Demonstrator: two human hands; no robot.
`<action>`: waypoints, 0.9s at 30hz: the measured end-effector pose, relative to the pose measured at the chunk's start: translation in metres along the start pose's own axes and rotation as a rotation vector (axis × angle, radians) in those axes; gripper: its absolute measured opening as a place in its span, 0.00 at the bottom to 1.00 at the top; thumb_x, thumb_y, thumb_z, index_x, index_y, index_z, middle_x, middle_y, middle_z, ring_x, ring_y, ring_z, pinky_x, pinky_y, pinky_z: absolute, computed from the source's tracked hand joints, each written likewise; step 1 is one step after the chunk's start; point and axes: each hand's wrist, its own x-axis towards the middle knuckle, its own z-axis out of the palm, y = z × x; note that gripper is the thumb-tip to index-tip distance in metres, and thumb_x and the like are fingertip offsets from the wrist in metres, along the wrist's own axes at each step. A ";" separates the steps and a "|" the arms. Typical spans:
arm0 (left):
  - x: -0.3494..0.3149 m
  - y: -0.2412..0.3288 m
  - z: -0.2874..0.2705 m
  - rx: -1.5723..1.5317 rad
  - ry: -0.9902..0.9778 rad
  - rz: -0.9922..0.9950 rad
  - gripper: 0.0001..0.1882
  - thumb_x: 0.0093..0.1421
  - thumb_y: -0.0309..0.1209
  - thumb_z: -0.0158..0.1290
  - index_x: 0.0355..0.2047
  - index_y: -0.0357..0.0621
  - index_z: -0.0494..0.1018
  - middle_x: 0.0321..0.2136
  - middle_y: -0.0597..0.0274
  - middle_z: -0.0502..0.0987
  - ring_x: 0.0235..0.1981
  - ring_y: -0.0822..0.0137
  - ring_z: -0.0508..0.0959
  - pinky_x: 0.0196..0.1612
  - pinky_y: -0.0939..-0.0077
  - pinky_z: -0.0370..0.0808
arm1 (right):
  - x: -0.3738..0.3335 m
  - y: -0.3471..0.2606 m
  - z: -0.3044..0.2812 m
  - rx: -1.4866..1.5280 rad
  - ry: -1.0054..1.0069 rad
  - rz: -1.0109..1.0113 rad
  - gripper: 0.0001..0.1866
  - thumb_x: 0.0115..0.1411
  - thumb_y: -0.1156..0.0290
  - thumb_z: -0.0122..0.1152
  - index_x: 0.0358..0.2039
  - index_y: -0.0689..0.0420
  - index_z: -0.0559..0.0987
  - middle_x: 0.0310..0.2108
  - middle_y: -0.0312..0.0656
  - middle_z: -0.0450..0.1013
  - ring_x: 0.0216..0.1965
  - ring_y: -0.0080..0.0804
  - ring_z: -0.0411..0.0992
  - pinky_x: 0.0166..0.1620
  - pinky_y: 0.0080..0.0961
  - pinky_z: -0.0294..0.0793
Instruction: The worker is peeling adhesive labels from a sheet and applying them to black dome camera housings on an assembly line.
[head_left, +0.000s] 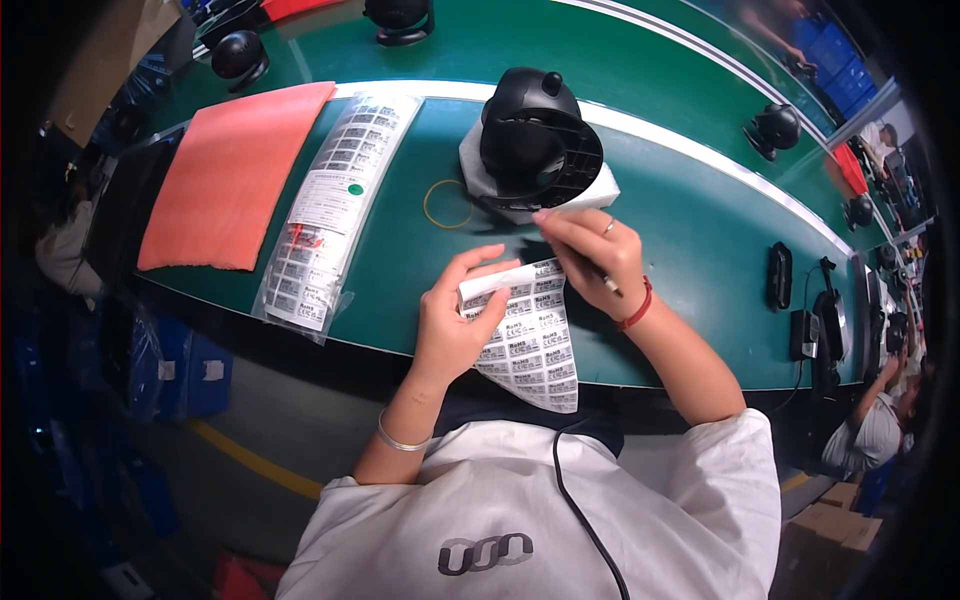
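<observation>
My left hand (461, 312) is closed on a sheet of printed labels (535, 345), thumb on top, with the sheet's upper edge curled over. The sheet hangs past the table's front edge toward my lap. My right hand (598, 255) is pinched around a slim pen-like tool (613, 287) whose end pokes out below the palm; its tip is hidden. Those fingertips sit just above the sheet's upper right corner, in front of a black rounded device (535, 140). The device rests tilted on a white foam block (598, 192).
A yellow rubber band (428, 207) lies left of the device. Further left are a plastic-bagged label sheet (335, 200) and a pink foam sheet (235, 180). Black parts with a cable (826, 325) lie at the right. Similar black devices (775, 130) stand on the green line behind.
</observation>
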 end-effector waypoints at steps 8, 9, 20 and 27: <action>0.001 -0.001 0.001 -0.021 0.003 -0.001 0.20 0.58 0.17 0.52 0.52 0.35 0.66 0.46 0.48 0.78 0.46 0.70 0.77 0.48 0.77 0.75 | 0.010 -0.003 -0.034 0.622 -0.020 0.496 0.12 0.52 0.80 0.62 0.39 0.64 0.81 0.40 0.44 0.75 0.45 0.31 0.71 0.50 0.25 0.68; 0.002 -0.002 0.002 -0.011 0.003 -0.010 0.20 0.58 0.16 0.52 0.52 0.35 0.66 0.45 0.49 0.79 0.45 0.70 0.78 0.48 0.77 0.75 | 0.015 0.004 -0.041 0.662 0.013 0.406 0.08 0.54 0.79 0.56 0.34 0.65 0.79 0.40 0.45 0.73 0.48 0.34 0.70 0.53 0.28 0.66; -0.004 0.001 -0.005 0.075 0.026 0.073 0.18 0.57 0.21 0.54 0.49 0.39 0.70 0.42 0.54 0.81 0.43 0.65 0.81 0.45 0.74 0.77 | 0.104 0.030 -0.064 0.263 -0.108 0.388 0.12 0.51 0.80 0.44 0.34 0.65 0.75 0.22 0.33 0.63 0.22 0.18 0.59 0.26 0.18 0.58; -0.004 0.001 -0.005 0.081 0.029 0.110 0.17 0.57 0.22 0.54 0.48 0.39 0.70 0.42 0.53 0.80 0.43 0.61 0.81 0.45 0.72 0.77 | 0.129 0.016 -0.058 -0.172 -0.591 0.109 0.19 0.48 0.61 0.71 0.31 0.65 0.78 0.21 0.50 0.71 0.22 0.42 0.68 0.27 0.31 0.67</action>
